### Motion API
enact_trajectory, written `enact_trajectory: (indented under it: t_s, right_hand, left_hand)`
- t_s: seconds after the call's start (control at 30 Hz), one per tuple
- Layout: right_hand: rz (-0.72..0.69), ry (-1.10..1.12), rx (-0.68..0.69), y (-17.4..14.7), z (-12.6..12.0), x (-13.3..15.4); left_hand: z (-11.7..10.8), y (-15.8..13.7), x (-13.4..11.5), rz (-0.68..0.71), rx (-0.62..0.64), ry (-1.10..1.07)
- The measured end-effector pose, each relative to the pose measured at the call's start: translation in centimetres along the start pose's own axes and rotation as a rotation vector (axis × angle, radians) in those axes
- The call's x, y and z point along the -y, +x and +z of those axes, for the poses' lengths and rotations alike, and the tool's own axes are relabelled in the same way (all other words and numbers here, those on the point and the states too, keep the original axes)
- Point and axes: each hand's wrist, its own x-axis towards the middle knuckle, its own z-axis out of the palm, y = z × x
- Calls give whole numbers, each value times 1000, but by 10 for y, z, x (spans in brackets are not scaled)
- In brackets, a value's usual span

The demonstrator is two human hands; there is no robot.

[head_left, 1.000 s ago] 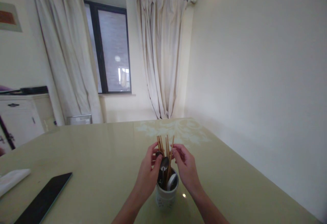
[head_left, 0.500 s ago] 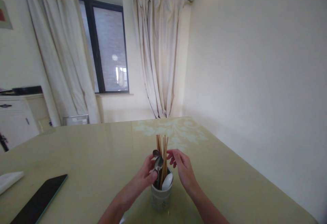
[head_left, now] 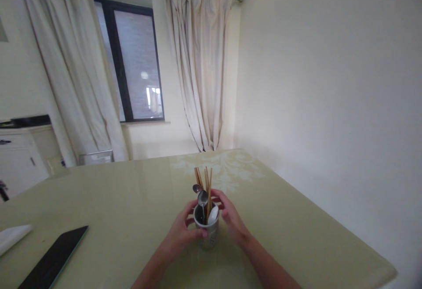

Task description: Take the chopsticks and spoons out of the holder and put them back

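A pale patterned utensil cup (head_left: 211, 235) is upright in front of me, between my two hands. My left hand (head_left: 184, 227) is closed on its left side, the thumb across the front and the fingers behind. Curved round the cup's far right side are the fingers of my right hand (head_left: 229, 214), partly hidden behind the rim and the sticks. Several wooden chopsticks (head_left: 210, 186) rise from the cup. Two metal spoons, one the nearer spoon (head_left: 202, 198), lean left with their bowls up. A white spoon (head_left: 213, 214) rests at the right of the opening.
The cup is over a glossy green-beige table (head_left: 132, 201) with a pale leaf pattern at the back. A dark flat tablet-like slab (head_left: 54, 258) and a white object (head_left: 13, 237) lie at the left. A wall (head_left: 329, 126) runs along the right side.
The cup with its utensils has shifted away from me. My left hand has moved from the spoons down onto the cup's side, and my right hand has closed in around the cup.
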Motion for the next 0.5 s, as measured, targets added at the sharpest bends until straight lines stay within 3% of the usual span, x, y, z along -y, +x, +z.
enact_trajectory:
  t_s: [0.1,0.3,0.5]
  right_hand:
    - [-13,-103,32,-1,5,0]
    - [36,-181,-55,2,10,-1]
    - [82,-337,-289,13,-15,-16]
  left_hand:
    - [-1,2,8,53,-44,15]
    - [-4,1,16,47,-57,85]
    - [-7,4,14,38,-297,284]
